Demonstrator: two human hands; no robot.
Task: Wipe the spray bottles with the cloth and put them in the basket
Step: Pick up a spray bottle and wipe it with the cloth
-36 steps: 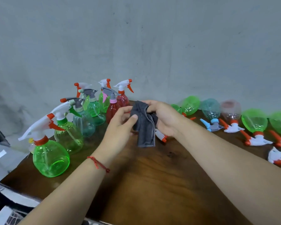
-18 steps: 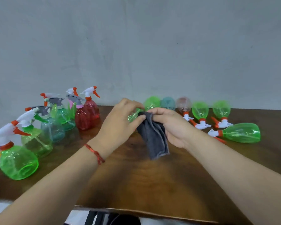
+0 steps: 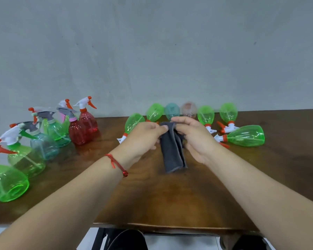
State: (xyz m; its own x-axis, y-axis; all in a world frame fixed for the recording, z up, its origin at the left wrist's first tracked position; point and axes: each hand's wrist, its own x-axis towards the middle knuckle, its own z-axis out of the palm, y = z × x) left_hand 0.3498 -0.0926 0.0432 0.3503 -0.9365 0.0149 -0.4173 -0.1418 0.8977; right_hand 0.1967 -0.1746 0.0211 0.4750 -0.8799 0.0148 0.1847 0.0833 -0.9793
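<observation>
left hand [image 3: 143,136]: pinching the top edge of the grey cloth [image 3: 172,154] between thumb and fingertips, with a red string bracelet [image 3: 116,164] on the wrist

right hand [image 3: 193,139]: fingers curled over that same top edge from the other side and gripping it, so both hands hold the cloth up between them

cloth: folded into a long strip that hangs straight down between the two hands; honestly can't tell if the bottom end touches the wooden bench [image 3: 170,199] or sits just above it

lying spray bottles: a row on their sides just beyond the hands, bases toward the grey wall [image 3: 152,51]. That's a green bottle [image 3: 134,124] right behind the left hand, another green [image 3: 154,112], a teal one [image 3: 172,110], a pinkish clear one [image 3: 189,109] and two more greens [image 3: 205,114] [image 3: 229,112]

big green bottle [image 3: 246,136]: lying crosswise just to the right of the right hand, with its white and orange nozzle pointing at that hand

standing spray bottles: clustered well off to the left of the left hand. Two red ones [image 3: 88,121] are nearest, then green and teal ones trail toward the near left edge, ending in a fat green bottle [image 3: 5,183]
</observation>
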